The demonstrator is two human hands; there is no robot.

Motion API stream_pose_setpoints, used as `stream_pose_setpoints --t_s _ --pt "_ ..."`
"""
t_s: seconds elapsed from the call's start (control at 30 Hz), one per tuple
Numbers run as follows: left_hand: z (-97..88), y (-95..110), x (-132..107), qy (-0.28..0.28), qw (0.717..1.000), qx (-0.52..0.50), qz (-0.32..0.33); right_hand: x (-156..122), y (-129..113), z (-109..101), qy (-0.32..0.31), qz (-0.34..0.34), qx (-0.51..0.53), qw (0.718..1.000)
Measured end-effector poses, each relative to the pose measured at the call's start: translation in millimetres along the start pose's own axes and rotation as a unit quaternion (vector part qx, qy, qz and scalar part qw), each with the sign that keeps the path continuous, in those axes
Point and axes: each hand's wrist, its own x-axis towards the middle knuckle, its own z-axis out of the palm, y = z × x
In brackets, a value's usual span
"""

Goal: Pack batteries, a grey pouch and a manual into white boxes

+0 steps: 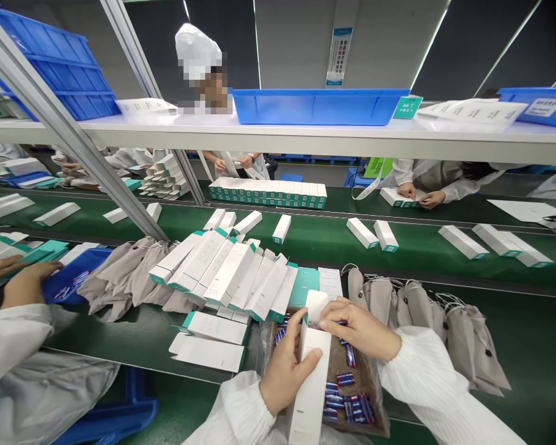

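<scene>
The person's left hand (pixel 290 364) is closed around a long white carton (pixel 311 392), which stands nearly upright with its open top end raised, the thumb lying across its front. The right hand (pixel 361 330) comes in from the other side, its fingers (pixel 333 315) pinching the white top flap of the same carton. Both hands hover over a brown-lined tray (pixel 354 395) holding loose blue-and-red batteries (pixel 345 389), and the carton's lower end overlaps the tray's near edge.

Just beyond the hands, white cartons with teal ends (pixel 229 278) lie overlapped in a leaning row on the green worktop (pixel 125 340). Two flat white carton blanks (pixel 208 352) lie to their near side, and a teal card (pixel 303 287) and white leaflets (pixel 330 283) lie beside the row. Beige drawstring pouches (pixel 463 327) are heaped to the right, with more (pixel 125 272) to the left.

At the left edge, a co-worker's hands (pixel 28 284) reach into a blue tray (pixel 71 275). Further along, another person's hands (pixel 410 198) hold a white carton (pixel 398 198) on the far belt, below a white shelf (pixel 278 139) carrying a blue bin (pixel 319 106).
</scene>
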Motion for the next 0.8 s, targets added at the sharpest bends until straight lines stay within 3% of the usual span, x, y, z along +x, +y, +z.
stream_pose_setpoints --t_s 0.1,0.13,0.2,0.23,0.3,0.33,0.4,0.47,0.57,0.67,0.8 --pt "-4.5 2.6 0.2 0.003 0.997 0.067 0.025 -7.2 2.4 4.4 -0.011 0.001 -0.012 1.000" --pt "-6.5 4.7 1.1 0.001 0.996 0.086 0.031 -9.8 5.4 9.4 0.014 0.011 -0.003 1.000" --pt "-10.1 9.2 2.9 -0.006 0.992 0.118 0.039 -13.4 13.9 24.1 0.122 0.046 0.074 0.989" --pt "-11.3 10.9 3.5 -0.009 0.991 0.130 0.040 -13.8 18.4 33.1 0.189 0.081 0.149 0.967" --pt "-12.1 12.6 4.1 -0.014 0.988 0.150 0.041 -11.7 24.5 52.3 0.260 0.161 0.344 0.888" --pt "-11.8 12.5 4.0 -0.016 0.987 0.156 0.041 -9.7 25.3 61.5 0.246 0.194 0.443 0.840" --pt "-10.8 10.7 3.7 -0.015 0.985 0.163 0.048 -5.5 22.4 76.8 0.158 0.227 0.599 0.751" --pt "-10.5 8.0 3.8 -0.013 0.986 0.159 0.047 -2.1 16.1 86.2 0.116 0.218 0.666 0.704" --pt "-12.0 5.8 5.8 -0.022 0.987 0.153 0.031 1.2 7.1 89.6 0.172 0.192 0.674 0.692" --pt "-12.3 6.2 8.2 -0.043 0.985 0.161 0.039 4.8 0.2 87.2 0.173 0.192 0.690 0.676" --pt "-5.9 4.4 6.2 -0.028 0.992 0.117 0.036 5.0 -4.0 80.8 0.196 0.195 0.657 0.702"
